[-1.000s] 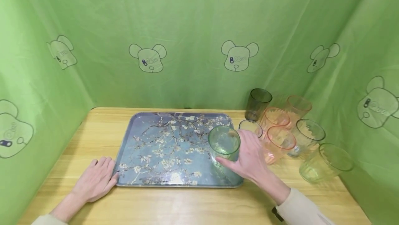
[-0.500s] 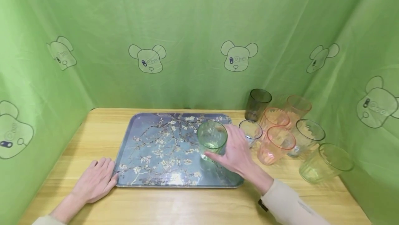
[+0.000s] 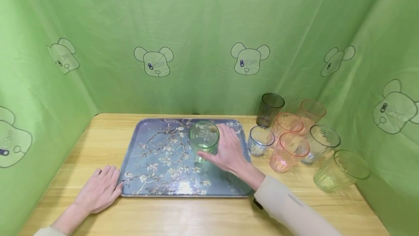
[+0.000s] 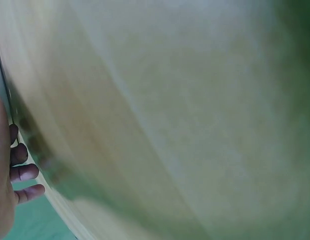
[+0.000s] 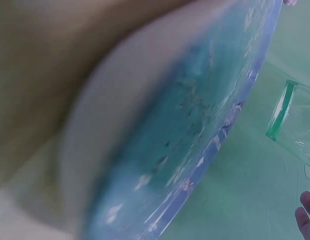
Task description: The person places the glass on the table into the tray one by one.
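My right hand (image 3: 227, 150) grips a clear green drinking glass (image 3: 203, 136) from its right side, thumb in front and fingers behind. The glass is upright and overlaps the upper middle of the blue, blossom-patterned tray (image 3: 157, 159). In the right wrist view the same glass (image 5: 295, 125) shows its thick green base, with fingertips (image 5: 305, 215) at the lower right edge. My left hand (image 3: 99, 188) lies palm down on the wooden table, its thumb at the tray's lower left corner. The left wrist view shows only loosely bent fingers (image 4: 25, 172) and blurred table.
Right of the tray stand a small blue-rimmed glass (image 3: 260, 141), a dark glass (image 3: 270, 110), several pink glasses (image 3: 288, 154), a clear dark-rimmed glass (image 3: 322, 143) and another green glass (image 3: 340, 172). Green cloth (image 3: 203, 90) closes off the back and sides of the table (image 3: 183, 216).
My right hand has carried the green glass leftward and slightly back over the tray, uncovering the small blue-rimmed glass. The left hand stays in place.
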Demonstrator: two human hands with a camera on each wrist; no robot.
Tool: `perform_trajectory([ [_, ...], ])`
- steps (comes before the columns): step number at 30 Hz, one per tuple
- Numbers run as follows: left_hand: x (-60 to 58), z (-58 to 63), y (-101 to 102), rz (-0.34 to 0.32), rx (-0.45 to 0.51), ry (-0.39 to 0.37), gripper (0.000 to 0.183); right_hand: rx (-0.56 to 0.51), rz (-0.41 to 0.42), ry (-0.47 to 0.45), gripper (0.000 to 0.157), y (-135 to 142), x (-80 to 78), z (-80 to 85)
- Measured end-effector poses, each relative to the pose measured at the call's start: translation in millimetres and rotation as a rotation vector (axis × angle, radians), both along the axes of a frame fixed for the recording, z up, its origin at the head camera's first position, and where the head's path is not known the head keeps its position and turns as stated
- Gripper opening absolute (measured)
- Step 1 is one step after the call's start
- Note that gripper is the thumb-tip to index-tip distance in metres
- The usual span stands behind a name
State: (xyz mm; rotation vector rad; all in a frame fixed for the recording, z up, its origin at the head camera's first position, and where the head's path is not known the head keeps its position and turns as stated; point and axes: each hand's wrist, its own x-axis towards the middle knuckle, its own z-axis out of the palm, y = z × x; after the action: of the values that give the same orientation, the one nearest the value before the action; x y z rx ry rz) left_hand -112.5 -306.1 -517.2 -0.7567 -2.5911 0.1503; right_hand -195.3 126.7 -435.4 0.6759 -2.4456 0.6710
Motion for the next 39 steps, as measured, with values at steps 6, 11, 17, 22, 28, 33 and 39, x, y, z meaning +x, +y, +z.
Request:
perform_trajectory([
  [6, 0.0, -0.6, -1, -0.002, 0.006, 0.001, 0.024, -0.011, 0.036, -0.01, 0.121, -20, -11.1, -0.2],
  [11, -0.1, -0.5, -1, -0.002, 0.015, 0.0, 0.023, -0.002, 0.063, -0.006, 0.119, -32, -16.9, 1.2],
  [17, 1.0, -0.3, 0, 0.009, 0.018, -0.01, 0.023, 0.016, 0.082, 0.026, 0.122, -40, -22.2, 3.5],
  [22, 0.7, -1.2, 0, 0.012, 0.015, -0.011, 0.023, 0.012, 0.093, 0.023, 0.124, -45, -27.1, 5.1],
  [28, 0.4, -2.5, 0, 0.009, 0.017, -0.014, 0.023, 0.024, 0.099, 0.017, 0.122, -58, -35.2, 9.1],
  [33, 0.6, -2.3, 0, 0.007, 0.022, -0.01, 0.023, 0.053, 0.125, 0.036, 0.113, -74, -43.4, 11.7],
  [39, 0.5, -1.3, 1, 0.001, 0.023, -0.005, 0.023, 0.059, 0.145, -0.002, 0.088, -92, -50.1, 12.5],
])
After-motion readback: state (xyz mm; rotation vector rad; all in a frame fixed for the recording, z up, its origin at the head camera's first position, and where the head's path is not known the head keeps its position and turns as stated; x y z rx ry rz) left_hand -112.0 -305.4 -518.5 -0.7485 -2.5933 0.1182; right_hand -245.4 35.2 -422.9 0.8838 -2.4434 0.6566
